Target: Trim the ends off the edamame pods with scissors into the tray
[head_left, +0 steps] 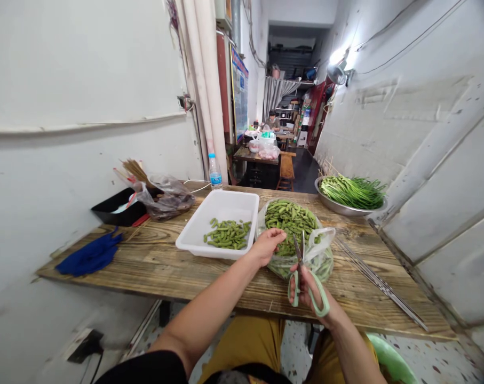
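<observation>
Scissors [298, 254] parted above bagged edamame pods [287, 216]

Wooden tabletop [165, 269], plank-grained, spans the view. Biggest thing on it: a white plastic tray [225, 206], centre-left, with a loose patch of pods on its floor. Just to its right, a clear plastic bag [325, 253], mouth wide, heaped with more pods. Far right corner: a shallow metal bowl [348, 209] of long green stalks [359, 191], some skewered. Far left: a crumpled translucent bag [169, 197] against a black bin [112, 210]; blue cloth [90, 255] nearer the edge. Thin metal skewers [380, 282] lie in a loose bundle, right side. Water bottle [215, 173] upright behind the tray.

Left hand [269, 244]: over the bag's left side, fingertips drawn together; cannot tell whether a pod sits between them. Right hand [303, 287]: grasping the scissors, fingers through the pale green handles, at the bag's near side. Blades spread, tips pointing away from the wearer, close to the left fingertips. Smallest items, the pods: in bag and tray both, the bag's heap much the larger.
</observation>
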`<state>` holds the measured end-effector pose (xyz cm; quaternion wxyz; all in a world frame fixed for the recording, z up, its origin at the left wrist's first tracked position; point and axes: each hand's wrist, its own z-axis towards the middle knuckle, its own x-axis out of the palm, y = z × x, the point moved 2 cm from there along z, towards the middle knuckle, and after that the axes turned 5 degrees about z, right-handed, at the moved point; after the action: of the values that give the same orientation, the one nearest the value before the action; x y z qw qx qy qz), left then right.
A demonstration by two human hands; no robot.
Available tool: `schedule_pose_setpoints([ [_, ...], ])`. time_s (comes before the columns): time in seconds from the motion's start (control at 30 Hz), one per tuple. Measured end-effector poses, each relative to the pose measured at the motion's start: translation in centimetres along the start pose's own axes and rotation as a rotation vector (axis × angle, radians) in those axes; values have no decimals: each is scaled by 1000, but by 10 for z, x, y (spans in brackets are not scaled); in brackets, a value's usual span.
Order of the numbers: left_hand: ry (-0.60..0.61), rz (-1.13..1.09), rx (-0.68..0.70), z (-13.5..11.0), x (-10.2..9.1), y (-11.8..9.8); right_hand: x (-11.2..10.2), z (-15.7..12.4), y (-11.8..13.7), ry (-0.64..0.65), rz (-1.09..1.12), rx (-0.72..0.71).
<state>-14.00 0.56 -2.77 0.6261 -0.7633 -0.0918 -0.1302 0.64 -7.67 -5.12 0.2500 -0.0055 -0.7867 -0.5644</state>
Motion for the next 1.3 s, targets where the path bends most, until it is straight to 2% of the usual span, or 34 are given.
schedule_pose_setpoints([
  [0.13, -19, -155, -42, -6, 8, 7, -1, 6, -7, -41, -78, -14],
  [0.33, -92, -120, -26, -16, 17, 8, 4, 8, -5, -87, -155, -64],
  [0.57, -106, -127, -13, -18, 19, 11, 3, 6, 0, -109, -269, -117],
  [0.67, -91, -116, -15, -16, 17, 14, 1, 6, -1, -135, -273, -75],
  [0.73, -109, -64, 19, -12, 8, 12, -1, 7, -4, -160, -265, -31],
  [0.77, -155, -1, 67, -10, -1, 8, -1, 8, -5, -172, -255, -27],
  [0.83, -347, 230, 227, -8, -27, -6, -3, 8, -7, -162, -194, -45],
  [0.93, -782, 804, 498, -10, -66, -36, -3, 8, -9, -90, -22, -25],
  [1.0, -907, 1117, 568, -7, -76, -50, -3, 8, -8, -43, 64, 11],
  [1.03, -891, 1220, 590, -2, -74, -54, -2, 7, -6, -32, 86, 21],
  [1.07, -814, 1290, 608, 5, -68, -56, -1, 7, -5, -29, 98, 24],
  [1.1, -694, 1328, 624, 14, -57, -55, 0, 6, -3, -34, 100, 22],
  [1.17, -367, 1350, 639, 35, -28, -49, 2, 4, 1, -57, 83, 7],
  [1.2, -266, 1342, 637, 46, -13, -45, 3, 3, 2, -67, 72, 0],
  [1.3, -161, 1324, 560, 78, 23, -34, 4, -4, 4, -82, 55, -14],
])
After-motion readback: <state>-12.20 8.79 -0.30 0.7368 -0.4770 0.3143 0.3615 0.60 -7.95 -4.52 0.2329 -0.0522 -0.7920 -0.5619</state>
